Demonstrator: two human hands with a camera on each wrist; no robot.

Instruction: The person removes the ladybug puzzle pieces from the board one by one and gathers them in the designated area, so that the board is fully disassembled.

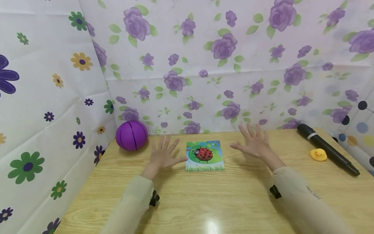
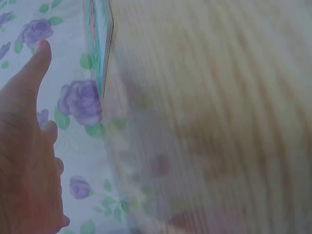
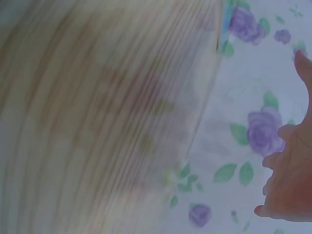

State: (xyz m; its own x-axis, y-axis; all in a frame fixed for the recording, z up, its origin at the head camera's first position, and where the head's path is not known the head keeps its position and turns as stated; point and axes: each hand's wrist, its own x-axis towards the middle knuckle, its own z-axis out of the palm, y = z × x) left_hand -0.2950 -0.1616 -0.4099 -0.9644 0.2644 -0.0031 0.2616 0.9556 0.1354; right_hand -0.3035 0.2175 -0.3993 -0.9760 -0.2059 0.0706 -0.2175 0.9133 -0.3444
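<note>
- The ladybug board lies flat on the counter, between the two hands and toward the back edge.
- Its outline looks close to square, so a long axis of the board itself is hard to tell; the printed ladybug runs left to right, head to the left, and the grass strip borders the side nearest the person.
- The left hand is released, fingers straight and spread, raised above the counter; its thumb tip lines up with the board's left edge in the head view, while the left wrist view shows a gap.
- The right hand is likewise released and spread, raised beyond the board's right edge and apart from it.
- The counter is pale wood grain with a glossy sheen; a purple-rose cloth hangs behind, a daisy-print cloth at left, a dotted cloth at right.
- Counted: one board, one purple ball in the back left corner, one yellow duck at right, and one black marker-shaped object slanting just beside the duck.
- Two pale sleeves cover the forearms.
</note>
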